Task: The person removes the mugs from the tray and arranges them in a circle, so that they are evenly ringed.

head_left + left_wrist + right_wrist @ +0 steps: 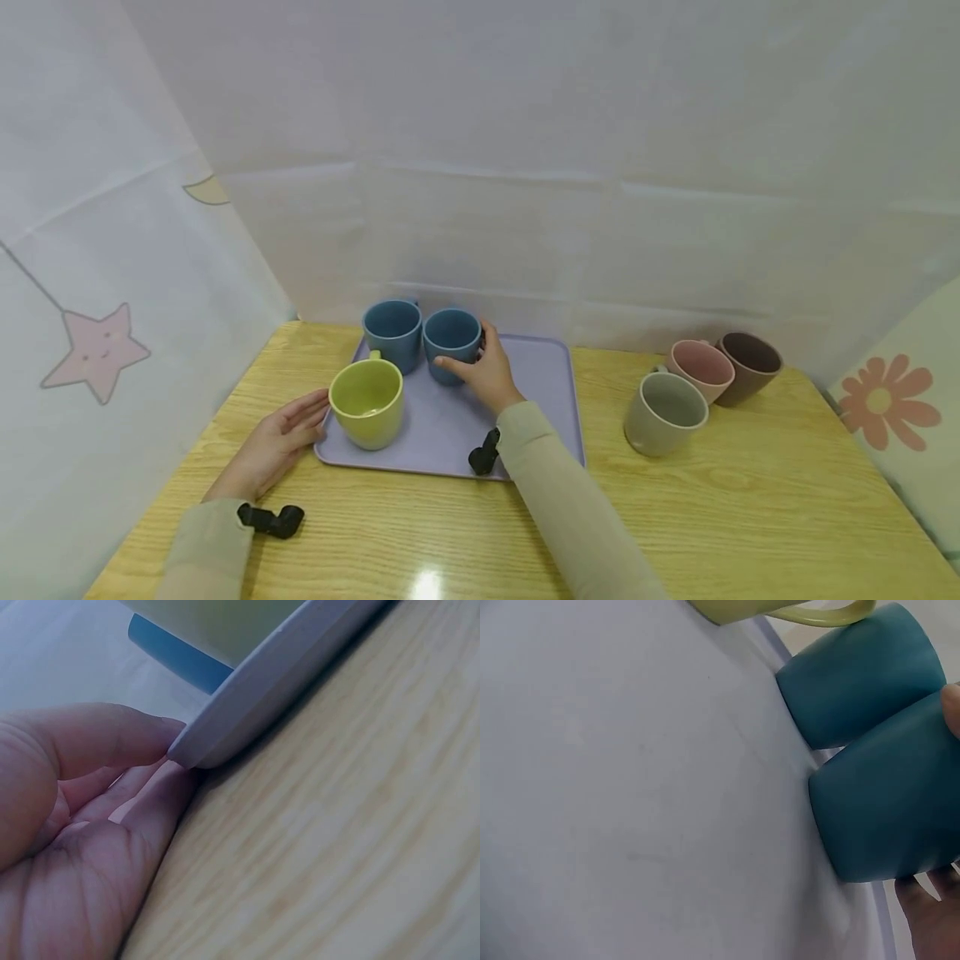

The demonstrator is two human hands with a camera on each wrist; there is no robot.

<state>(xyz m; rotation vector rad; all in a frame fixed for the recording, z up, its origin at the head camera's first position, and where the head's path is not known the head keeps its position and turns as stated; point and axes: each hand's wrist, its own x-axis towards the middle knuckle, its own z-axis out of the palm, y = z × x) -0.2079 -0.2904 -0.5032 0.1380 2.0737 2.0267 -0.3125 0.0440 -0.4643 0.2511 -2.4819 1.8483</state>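
Observation:
On a lilac tray (525, 358) stand two blue mugs and a yellow-green mug (367, 404). My right hand (491, 375) grips the right blue mug (450, 342), thumb on its near side and fingers round its right side. That mug stands upright beside the other blue mug (393, 333); the right wrist view shows its wall (892, 795) low against the tray. At the tray's left edge rests my left hand (277, 446), fingers extended along the rim, close to the yellow-green mug. In the left wrist view its thumb tip touches the tray rim (217, 724).
To the right of the tray, a grey mug (656, 425), a pink mug (701, 367) and a dark brown mug (750, 367) stand close together on the wooden table (390, 533). A white cloth (480, 225) hangs behind the table's back edge.

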